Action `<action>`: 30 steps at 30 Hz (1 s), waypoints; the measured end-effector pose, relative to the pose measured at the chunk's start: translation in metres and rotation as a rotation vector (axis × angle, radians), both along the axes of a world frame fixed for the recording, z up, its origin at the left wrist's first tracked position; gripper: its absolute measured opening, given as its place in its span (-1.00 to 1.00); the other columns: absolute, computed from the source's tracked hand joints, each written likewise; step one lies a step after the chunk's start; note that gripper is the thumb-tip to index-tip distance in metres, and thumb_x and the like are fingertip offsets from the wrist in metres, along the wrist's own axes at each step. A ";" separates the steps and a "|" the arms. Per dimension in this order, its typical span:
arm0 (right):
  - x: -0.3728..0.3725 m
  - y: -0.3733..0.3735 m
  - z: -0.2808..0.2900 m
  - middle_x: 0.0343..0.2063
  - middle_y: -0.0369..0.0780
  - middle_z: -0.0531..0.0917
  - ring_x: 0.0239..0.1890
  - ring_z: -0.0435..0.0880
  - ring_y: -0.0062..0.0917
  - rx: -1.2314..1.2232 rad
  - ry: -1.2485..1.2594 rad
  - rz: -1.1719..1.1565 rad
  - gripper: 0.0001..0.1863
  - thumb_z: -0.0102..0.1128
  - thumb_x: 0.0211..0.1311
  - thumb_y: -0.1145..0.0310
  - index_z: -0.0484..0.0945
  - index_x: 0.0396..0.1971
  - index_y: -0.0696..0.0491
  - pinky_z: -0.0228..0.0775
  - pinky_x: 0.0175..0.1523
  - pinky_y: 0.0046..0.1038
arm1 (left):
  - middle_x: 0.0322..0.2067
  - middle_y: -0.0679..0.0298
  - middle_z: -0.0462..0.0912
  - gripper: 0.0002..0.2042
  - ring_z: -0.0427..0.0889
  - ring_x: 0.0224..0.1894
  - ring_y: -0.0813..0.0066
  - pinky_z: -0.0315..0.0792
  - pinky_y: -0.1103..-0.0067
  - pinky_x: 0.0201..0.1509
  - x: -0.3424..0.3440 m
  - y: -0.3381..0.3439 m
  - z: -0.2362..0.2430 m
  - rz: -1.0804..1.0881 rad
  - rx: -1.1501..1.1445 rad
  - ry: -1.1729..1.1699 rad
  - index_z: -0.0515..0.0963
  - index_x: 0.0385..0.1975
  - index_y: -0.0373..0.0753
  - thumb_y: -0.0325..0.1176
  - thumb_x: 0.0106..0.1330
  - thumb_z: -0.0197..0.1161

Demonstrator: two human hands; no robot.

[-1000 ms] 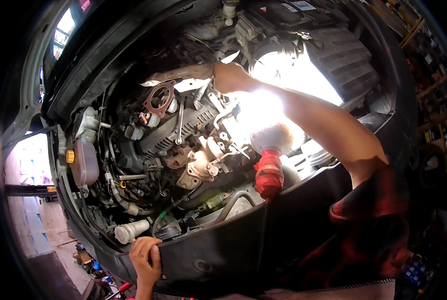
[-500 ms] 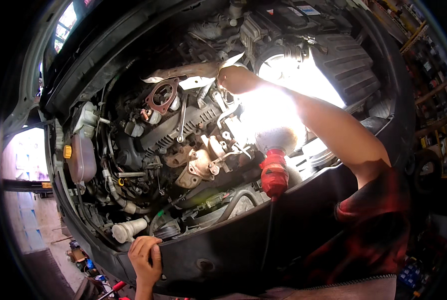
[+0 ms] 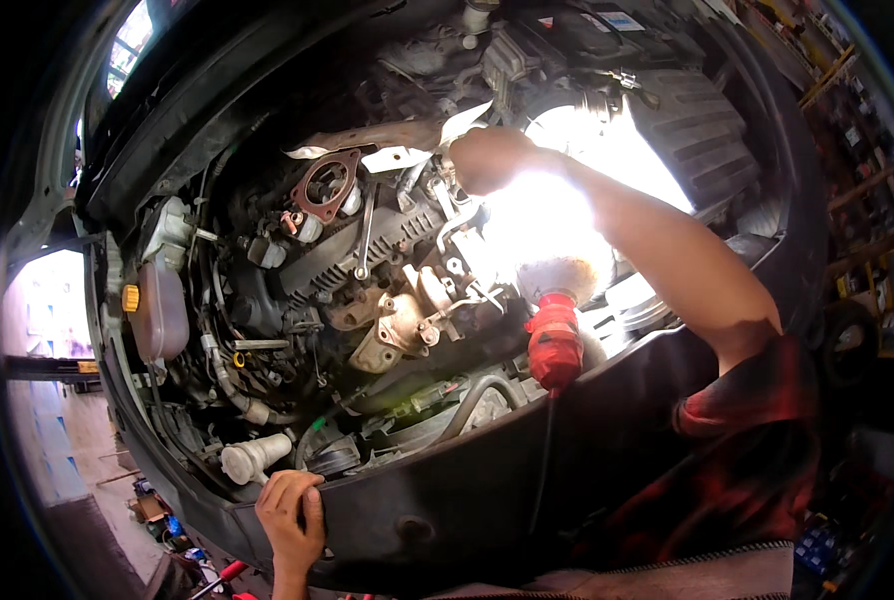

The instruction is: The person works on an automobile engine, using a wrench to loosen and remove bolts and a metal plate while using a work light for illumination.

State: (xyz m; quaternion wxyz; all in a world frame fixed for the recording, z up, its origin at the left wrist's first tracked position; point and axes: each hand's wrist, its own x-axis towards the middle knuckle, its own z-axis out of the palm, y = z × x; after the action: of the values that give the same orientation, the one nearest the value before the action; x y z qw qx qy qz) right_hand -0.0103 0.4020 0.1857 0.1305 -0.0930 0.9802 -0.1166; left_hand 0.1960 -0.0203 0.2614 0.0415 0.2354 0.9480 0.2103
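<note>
My left hand (image 3: pixel 290 512) grips the top edge of the black front panel (image 3: pixel 412 520), beside a pale cylindrical fitting (image 3: pixel 252 457). My right hand (image 3: pixel 490 158) reaches deep into the engine, fingers curled by a pale metal shield (image 3: pixel 397 157); what they hold is hidden. Below my right forearm sits a lit work lamp (image 3: pixel 552 345) with a red handle, its glare washing out nearby parts. Left of that hand are a rusty flanged gasket (image 3: pixel 312 205) and a wrench (image 3: pixel 367 240). A rusty metal housing (image 3: pixel 397 328) lies in the middle of the bay.
A translucent reservoir (image 3: pixel 165 315) with a yellow cap is at the left of the bay. A black battery (image 3: pixel 597 25) and a ribbed cover (image 3: pixel 697 135) occupy the upper right. Workshop shelving (image 3: pixel 872 180) stands beyond the car on the right.
My right hand has moved slightly rightward along with the forearm. The lamp sits a little higher and further right in view. My left hand stays on the edge.
</note>
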 end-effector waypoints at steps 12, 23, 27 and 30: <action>0.002 -0.005 -0.003 -0.46 -0.10 0.69 -0.36 0.71 -0.25 0.058 0.114 0.063 -0.84 0.17 -0.11 0.41 0.66 -0.48 0.09 0.53 -0.32 -0.25 | -0.45 0.14 0.61 -0.84 0.59 -0.33 0.15 0.42 0.41 -0.20 0.004 -0.002 0.000 0.051 -0.008 0.000 0.58 -0.43 -0.33 -0.38 0.26 0.14; 0.038 -0.029 0.005 -0.38 -0.11 0.71 -0.29 0.73 -0.27 0.156 0.017 0.022 -0.84 0.15 -0.02 0.40 0.69 -0.50 0.09 0.56 -0.25 -0.29 | -0.44 0.12 0.62 -0.85 0.58 -0.36 0.12 0.36 0.40 -0.23 0.005 -0.007 -0.004 0.065 -0.020 0.023 0.57 -0.40 -0.32 -0.40 0.27 0.10; 0.017 -0.005 0.020 -0.40 -0.03 0.70 -0.31 0.73 -0.26 -0.073 -0.017 -0.185 -0.77 0.04 -0.05 0.48 0.62 -0.39 0.21 0.57 -0.26 -0.26 | -0.46 0.13 0.60 -0.84 0.57 -0.37 0.13 0.36 0.41 -0.22 0.004 -0.002 0.000 0.024 -0.043 0.002 0.58 -0.42 -0.31 -0.38 0.28 0.08; 0.002 0.005 0.003 -0.58 -0.11 0.62 -0.48 0.64 -0.33 -0.161 -0.030 -0.175 -0.82 0.10 -0.05 0.37 0.57 -0.52 0.17 0.43 -0.41 -0.31 | -0.47 0.14 0.60 -0.82 0.57 -0.37 0.13 0.36 0.41 -0.23 0.001 -0.002 -0.001 0.018 -0.048 0.004 0.57 -0.43 -0.31 -0.37 0.28 0.07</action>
State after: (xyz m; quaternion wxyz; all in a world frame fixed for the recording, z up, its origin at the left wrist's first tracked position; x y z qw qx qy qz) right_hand -0.0087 0.4075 0.1884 0.1268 -0.0157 0.9699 -0.2073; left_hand 0.1974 -0.0223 0.2604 0.0431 0.2260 0.9550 0.1872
